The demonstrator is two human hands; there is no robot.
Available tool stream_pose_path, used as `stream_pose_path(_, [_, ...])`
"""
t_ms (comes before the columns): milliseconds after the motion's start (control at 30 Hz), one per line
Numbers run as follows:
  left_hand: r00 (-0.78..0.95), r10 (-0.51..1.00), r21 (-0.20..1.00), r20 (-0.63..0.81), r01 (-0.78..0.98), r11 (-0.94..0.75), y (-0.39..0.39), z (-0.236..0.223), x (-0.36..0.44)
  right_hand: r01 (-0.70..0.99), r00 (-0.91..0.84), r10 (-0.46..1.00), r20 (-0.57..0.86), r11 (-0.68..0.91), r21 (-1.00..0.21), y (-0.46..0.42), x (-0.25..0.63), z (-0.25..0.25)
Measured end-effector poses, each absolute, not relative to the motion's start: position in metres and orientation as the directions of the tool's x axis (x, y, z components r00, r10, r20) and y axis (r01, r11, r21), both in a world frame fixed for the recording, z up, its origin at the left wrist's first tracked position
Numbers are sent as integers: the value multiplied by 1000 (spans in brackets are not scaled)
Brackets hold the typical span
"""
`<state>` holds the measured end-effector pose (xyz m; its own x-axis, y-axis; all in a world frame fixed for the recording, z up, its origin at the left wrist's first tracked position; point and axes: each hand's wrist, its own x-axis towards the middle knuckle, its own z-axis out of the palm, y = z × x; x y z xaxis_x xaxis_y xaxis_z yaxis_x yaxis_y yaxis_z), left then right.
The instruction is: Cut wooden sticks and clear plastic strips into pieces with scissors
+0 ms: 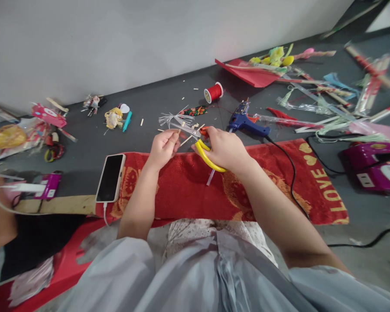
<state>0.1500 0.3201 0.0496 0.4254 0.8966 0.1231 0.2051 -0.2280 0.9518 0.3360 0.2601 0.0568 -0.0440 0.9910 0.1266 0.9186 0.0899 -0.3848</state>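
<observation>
My right hand (pixel 225 149) is wrapped round the handles of a pair of yellow-handled scissors (pixel 209 159), whose blades point left toward my other hand. Pinched in the fingers of my left hand (pixel 165 146) is a thin wooden stick (pixel 179 131), right by the blade tips. Behind the blades lie a bundle of white wire strands (pixel 173 118) and a patterned fabric piece (pixel 195 111). Small cut stick bits are scattered close by. A red towel (pixel 188 186) is spread under both forearms.
A spool of red thread (pixel 213 92) and a blue glue gun (pixel 247 123) lie beyond my right hand. On the towel's left end rests a phone (pixel 110 177) with a cable. Craft sticks and wrappers crowd the right, near a purple box (pixel 375 167). Another person's arm (pixel 0 212) shows at left.
</observation>
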Motion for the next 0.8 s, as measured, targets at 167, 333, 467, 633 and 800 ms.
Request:
stream_pose_path(167, [531,847,998,-31,68,-6,319,55,146,883,-87,974,209,172,-437,258,337,55])
stream_pose_path(333, [601,796,997,-80,33,76,320,59,143,869,-122,964,237,220,-444,260,337,52])
stream_pose_path(467, [596,799,996,-84,55,64,320,60,142,884,-124,968,216,207,-420,261,338,53])
stream_pose_path(633, [550,827,990,-113,137,44,320,59,142,917,-103,983,152,153,-369,261,336,53])
stream_pose_path(800, [541,832,989,-122,140,54,321,60,143,934,-78,988,131,118,-337,262,334,54])
